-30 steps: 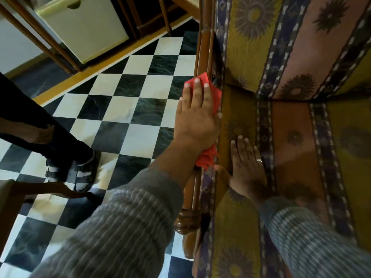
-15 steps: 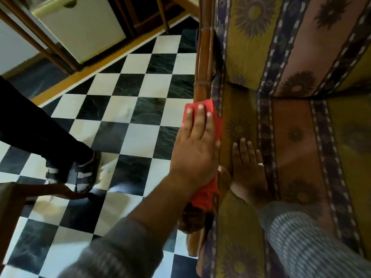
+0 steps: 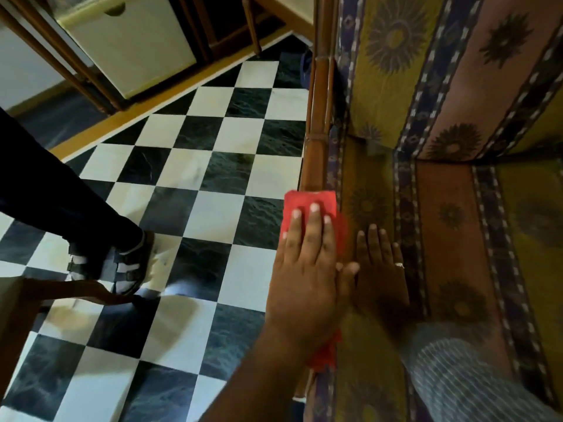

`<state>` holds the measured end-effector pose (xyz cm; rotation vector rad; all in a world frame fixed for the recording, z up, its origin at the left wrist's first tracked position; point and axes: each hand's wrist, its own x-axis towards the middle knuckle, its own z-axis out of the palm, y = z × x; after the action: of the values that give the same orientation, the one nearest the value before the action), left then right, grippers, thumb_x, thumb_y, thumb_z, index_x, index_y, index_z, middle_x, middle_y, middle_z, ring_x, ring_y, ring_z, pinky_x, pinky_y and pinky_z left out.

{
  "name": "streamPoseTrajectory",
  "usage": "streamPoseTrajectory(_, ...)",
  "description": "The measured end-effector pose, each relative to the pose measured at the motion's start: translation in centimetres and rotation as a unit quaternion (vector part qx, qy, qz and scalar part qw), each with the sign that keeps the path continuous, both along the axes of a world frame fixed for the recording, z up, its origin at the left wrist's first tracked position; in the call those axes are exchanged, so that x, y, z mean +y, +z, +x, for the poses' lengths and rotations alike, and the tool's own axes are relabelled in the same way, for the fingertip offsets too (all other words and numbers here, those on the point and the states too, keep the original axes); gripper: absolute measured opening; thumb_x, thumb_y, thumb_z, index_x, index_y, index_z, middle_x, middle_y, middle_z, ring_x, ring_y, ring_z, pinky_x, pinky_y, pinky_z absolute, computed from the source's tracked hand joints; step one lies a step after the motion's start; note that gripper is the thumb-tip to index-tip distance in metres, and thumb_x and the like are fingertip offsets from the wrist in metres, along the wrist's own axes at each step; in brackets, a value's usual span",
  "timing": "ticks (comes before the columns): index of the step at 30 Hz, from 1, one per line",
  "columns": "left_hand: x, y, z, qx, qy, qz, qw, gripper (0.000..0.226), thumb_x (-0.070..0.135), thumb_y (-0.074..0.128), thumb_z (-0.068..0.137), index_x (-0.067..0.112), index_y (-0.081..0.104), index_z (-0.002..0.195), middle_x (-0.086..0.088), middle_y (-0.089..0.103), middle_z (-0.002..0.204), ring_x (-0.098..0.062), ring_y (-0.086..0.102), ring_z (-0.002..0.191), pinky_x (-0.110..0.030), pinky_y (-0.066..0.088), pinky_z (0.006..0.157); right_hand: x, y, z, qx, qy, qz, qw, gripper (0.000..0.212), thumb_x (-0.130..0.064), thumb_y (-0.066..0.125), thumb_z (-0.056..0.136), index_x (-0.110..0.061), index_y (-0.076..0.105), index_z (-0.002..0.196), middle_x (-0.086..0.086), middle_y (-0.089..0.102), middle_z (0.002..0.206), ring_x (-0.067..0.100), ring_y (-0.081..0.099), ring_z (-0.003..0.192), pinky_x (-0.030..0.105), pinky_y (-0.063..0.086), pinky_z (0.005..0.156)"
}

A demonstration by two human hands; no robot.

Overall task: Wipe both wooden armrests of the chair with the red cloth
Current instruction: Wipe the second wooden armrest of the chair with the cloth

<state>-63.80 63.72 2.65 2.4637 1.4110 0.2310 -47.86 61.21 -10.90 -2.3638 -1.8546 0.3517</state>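
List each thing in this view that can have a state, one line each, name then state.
red cloth: spread flat on the armrest, pinned under the left hand
left hand: flat, pressing the cloth
right hand: open, palm down on the seat cushion
wooden armrest: partly covered by cloth

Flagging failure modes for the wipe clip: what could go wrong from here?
1. The left hand presses the red cloth flat, with no pinch showing; it could slip off the narrow wooden armrest to the floor.
2. Someone's sandalled foot stands close by, so a dropped cloth might get stepped on.
3. The other armrest is out of view, possibly missed.
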Motion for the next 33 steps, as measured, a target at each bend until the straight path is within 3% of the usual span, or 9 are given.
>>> streamPoseTrajectory(5,2.5,0.2,0.7,-0.02,-0.016,0.007,1.0,0.068,0.045,0.031,0.103,0.015,0.004,0.158,-0.004,-0.008,0.167,-0.024,-0.02,0.152,-0.045,-0.001,0.125,0.2,-1.0,0.3,0.014,-0.01,0.024,1.0,0.08,-0.062,0.017,0.098,-0.003,0.03,0.15,0.021,0.02,0.16,0.037,0.019,0.148,0.058,0.018,0.117)
streamPoseTrajectory(10,9.1,0.8,3.3,0.022,-0.04,0.008,0.999,0.07,0.05,0.023,0.1,0.014,0.005,0.158,-0.008,-0.005,0.168,-0.026,-0.015,0.154,-0.046,0.003,0.126,0.0,-1.7,0.4,-0.009,-0.008,0.045,0.999,0.08,-0.062,0.033,0.096,-0.005,0.026,0.152,0.019,0.019,0.161,0.034,0.014,0.15,0.056,0.017,0.118)
streamPoseTrajectory(17,15.3,1.4,6.5,0.049,-0.044,0.027,0.997,0.072,0.05,0.032,0.101,0.011,0.01,0.158,-0.009,0.0,0.168,-0.028,-0.008,0.155,-0.043,0.001,0.124,1.2,-0.9,0.9,-0.015,0.003,-0.001,1.0,0.087,-0.07,0.025,0.093,-0.005,0.028,0.151,0.019,0.021,0.161,0.035,0.014,0.15,0.055,0.015,0.119)
streamPoseTrajectory(22,15.4,1.2,6.3,0.044,-0.042,0.037,0.998,0.074,0.052,0.027,0.099,0.011,0.008,0.158,-0.01,-0.001,0.168,-0.028,-0.009,0.155,-0.043,0.0,0.126,9.4,0.9,3.3,0.01,0.048,0.014,0.999,0.091,-0.066,0.003,0.09,-0.003,0.023,0.152,0.023,0.017,0.161,0.039,0.014,0.149,0.054,0.011,0.12)
streamPoseTrajectory(27,16.5,1.6,6.7,0.024,-0.047,0.025,0.998,0.072,0.046,0.031,0.099,0.008,0.013,0.157,-0.012,0.006,0.168,-0.029,-0.004,0.155,-0.04,-0.001,0.126,11.6,-0.1,3.6,-0.01,0.047,0.011,0.999,0.092,-0.066,0.01,0.086,-0.004,0.022,0.153,0.021,0.017,0.161,0.036,0.013,0.15,0.053,0.012,0.12)
streamPoseTrajectory(33,24.6,3.1,11.1,0.065,-0.026,0.028,0.997,0.071,0.044,0.034,0.101,0.006,0.012,0.157,-0.016,0.008,0.167,-0.032,0.002,0.154,-0.046,0.005,0.126,11.2,-0.1,3.8,-0.018,0.049,0.01,0.999,0.088,-0.07,0.017,0.091,-0.008,0.021,0.154,0.019,0.014,0.162,0.033,0.008,0.151,0.051,0.009,0.121)
